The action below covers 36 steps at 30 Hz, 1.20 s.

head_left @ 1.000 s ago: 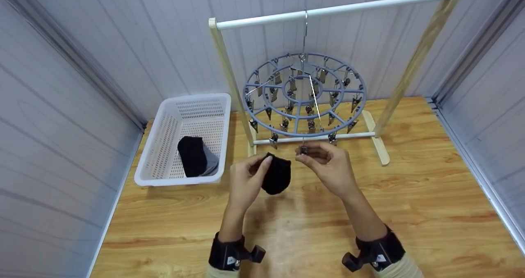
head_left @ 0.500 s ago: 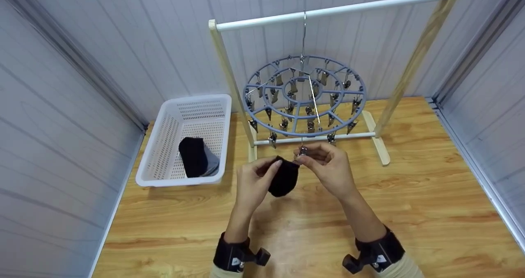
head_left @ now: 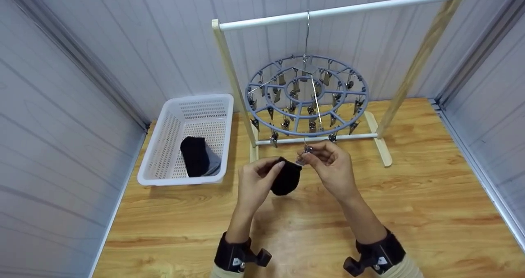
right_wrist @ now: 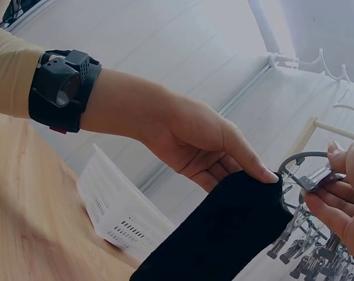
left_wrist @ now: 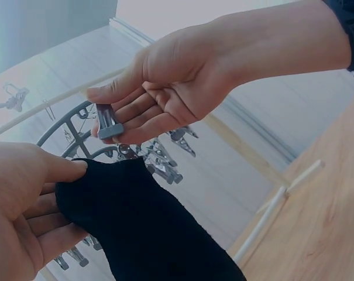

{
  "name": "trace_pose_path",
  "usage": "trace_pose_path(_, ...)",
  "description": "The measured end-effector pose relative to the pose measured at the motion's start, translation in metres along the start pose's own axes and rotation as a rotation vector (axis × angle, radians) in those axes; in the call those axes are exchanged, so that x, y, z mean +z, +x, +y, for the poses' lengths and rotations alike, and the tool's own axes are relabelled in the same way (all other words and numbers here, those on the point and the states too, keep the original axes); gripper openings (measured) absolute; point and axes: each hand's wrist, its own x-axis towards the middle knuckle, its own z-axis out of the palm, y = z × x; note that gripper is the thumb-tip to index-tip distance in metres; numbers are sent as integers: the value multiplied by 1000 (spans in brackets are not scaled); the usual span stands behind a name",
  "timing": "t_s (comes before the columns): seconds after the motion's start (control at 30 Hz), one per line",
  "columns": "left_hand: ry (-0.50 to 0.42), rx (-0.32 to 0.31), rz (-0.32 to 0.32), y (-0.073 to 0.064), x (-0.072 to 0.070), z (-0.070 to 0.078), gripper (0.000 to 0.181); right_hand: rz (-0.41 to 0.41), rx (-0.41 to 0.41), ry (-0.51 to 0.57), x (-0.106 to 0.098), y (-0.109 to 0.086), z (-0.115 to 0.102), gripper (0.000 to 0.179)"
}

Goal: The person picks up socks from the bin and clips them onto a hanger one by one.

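Note:
My left hand (head_left: 256,183) pinches a black sock (head_left: 286,181) by its opening edge between thumb and fingers, and the sock hangs down from there. Just to its right, my right hand (head_left: 334,173) pinches a metal clip (left_wrist: 109,123) that hangs from the front rim of a round blue-grey drying hanger (head_left: 301,133). The clip is tilted, its mouth pointing down toward the sock's free top corner. In the left wrist view a gap shows between clip and sock. From the right wrist view, the sock's cuff (right_wrist: 287,202) faces the clip's mouth.
A white rack with wooden posts (head_left: 404,81) carries the hanger on its top bar (head_left: 361,7). Several other metal clips (head_left: 274,137) dangle around the hanger. At left stands a white plastic basket (head_left: 145,163) holding a black-and-grey sock (head_left: 196,157).
My left hand has brought the black sock rightward, close to the clip. In my right hand the clip has tilted, its mouth now lower and toward the sock.

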Motion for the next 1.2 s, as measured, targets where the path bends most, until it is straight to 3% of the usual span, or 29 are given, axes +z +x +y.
trace_pose_path(0.53, -54, -22, 2, -1, 0, 4, 16, 78, -32, 71, -1, -1, 1, 14)
trace_pose_path(1.2, -128, -39, -28, -3, 1, 7, 15, 66, 32, 108, 10, -1, 7, 18)
